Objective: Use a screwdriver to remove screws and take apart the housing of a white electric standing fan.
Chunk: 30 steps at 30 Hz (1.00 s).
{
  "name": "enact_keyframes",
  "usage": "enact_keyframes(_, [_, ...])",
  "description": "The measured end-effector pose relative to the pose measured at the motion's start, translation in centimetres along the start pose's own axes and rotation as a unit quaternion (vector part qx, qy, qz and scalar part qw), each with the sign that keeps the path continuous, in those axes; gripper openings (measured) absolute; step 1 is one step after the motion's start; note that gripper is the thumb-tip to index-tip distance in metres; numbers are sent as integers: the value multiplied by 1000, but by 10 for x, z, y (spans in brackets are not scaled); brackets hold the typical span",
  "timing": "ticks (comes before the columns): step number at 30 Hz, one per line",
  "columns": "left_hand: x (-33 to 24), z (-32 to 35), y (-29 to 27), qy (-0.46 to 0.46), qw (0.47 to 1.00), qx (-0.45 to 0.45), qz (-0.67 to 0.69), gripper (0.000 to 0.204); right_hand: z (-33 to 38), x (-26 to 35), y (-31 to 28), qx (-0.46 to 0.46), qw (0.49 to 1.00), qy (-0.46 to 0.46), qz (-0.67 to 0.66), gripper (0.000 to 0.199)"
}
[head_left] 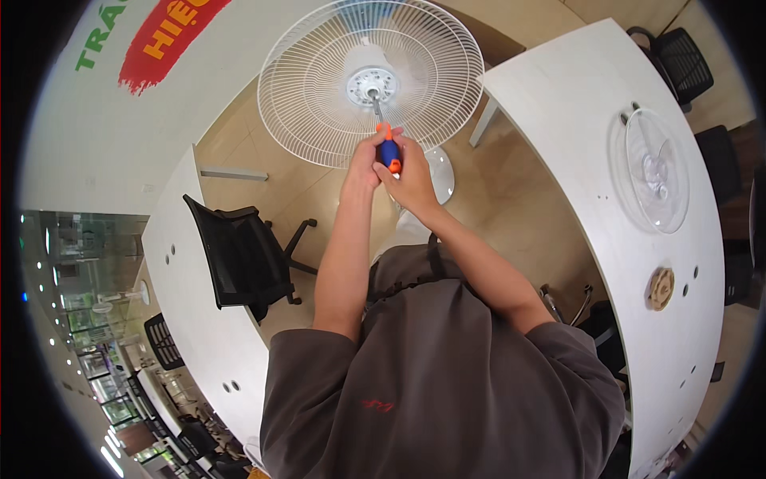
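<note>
upper centre, our left hand [362, 165] and right hand [415, 177] curl fingers round the screwdriver [389, 155]; tilting could scratch the fan [368, 62].

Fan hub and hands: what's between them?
In the head view, the metal shaft of a screwdriver lies between the fan hub and left hand and right hand.

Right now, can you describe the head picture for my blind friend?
A person's left hand and right hand hold a blue and orange screwdriver up to the middle of a white fan. A black chair is at left, a white table at right.
</note>
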<state>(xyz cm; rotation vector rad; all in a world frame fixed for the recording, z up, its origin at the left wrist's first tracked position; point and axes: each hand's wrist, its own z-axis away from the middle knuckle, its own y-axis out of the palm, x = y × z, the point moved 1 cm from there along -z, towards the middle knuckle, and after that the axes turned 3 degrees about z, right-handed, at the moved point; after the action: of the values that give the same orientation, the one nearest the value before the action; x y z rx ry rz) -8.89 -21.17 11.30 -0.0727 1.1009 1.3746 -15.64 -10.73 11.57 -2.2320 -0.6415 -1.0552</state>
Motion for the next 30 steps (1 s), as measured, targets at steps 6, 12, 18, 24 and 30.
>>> enact_keyframes(6, [20,-13,-6,-17,968,115,220,53,6,13,-10,93,967,220,-84,48])
enact_keyframes(12, [24,-15,4,13,967,113,227,55,-7,-1,-10,86,962,256,-35,32])
enact_keyframes(18, [15,3,9,69,997,-38,24,44,-19,31,-17,117,983,121,78,35])
enact_keyframes(24, [13,-4,2,91,993,-25,65,32,-15,23,-18,100,988,5,115,40])
enact_keyframes(30, [24,-13,14,23,958,78,274,28,-16,24,-26,103,977,181,34,40])
